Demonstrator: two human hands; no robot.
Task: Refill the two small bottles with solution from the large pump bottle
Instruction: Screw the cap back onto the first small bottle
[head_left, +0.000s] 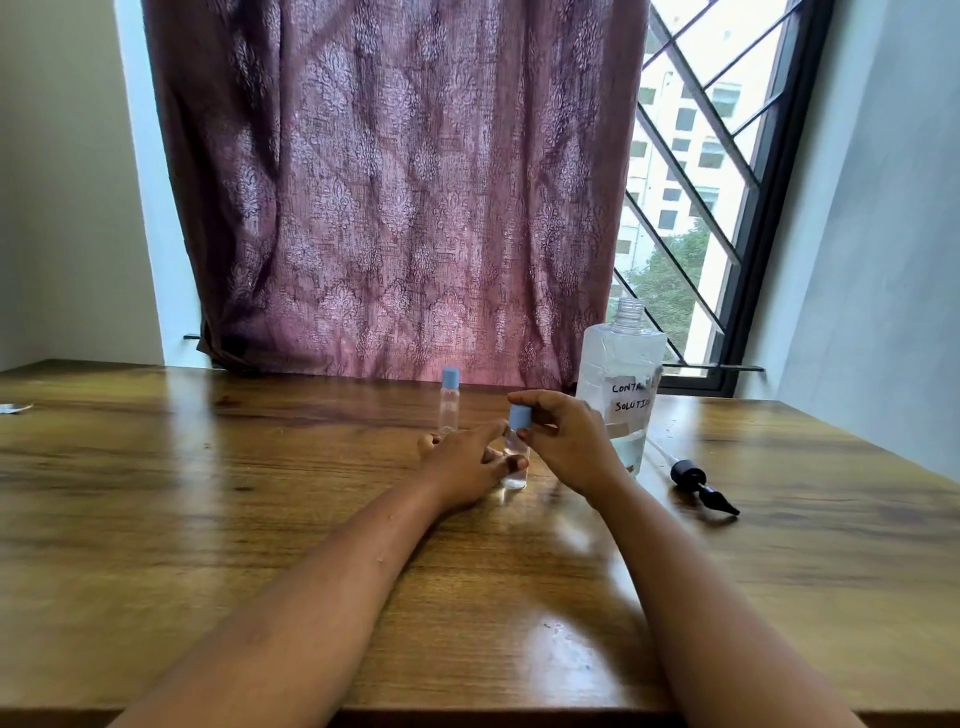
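Observation:
A small clear bottle (515, 464) stands on the wooden table (260, 493), with my left hand (462, 462) wrapped around its body. My right hand (563, 441) pinches the bottle's light blue cap (518, 417) at the top of the neck. A second small clear bottle (449, 400) with a blue cap stands upright farther back, to the left. The large clear bottle (623, 374) stands just right of my right hand with its neck uncapped; a handwritten label is on it. Its black pump head (693, 480) with tube lies on the table to the right.
A patterned maroon curtain (389, 182) hangs behind the table's far edge. A barred window (701, 156) is at the back right. A small grey object (14, 408) lies at the far left edge of the table.

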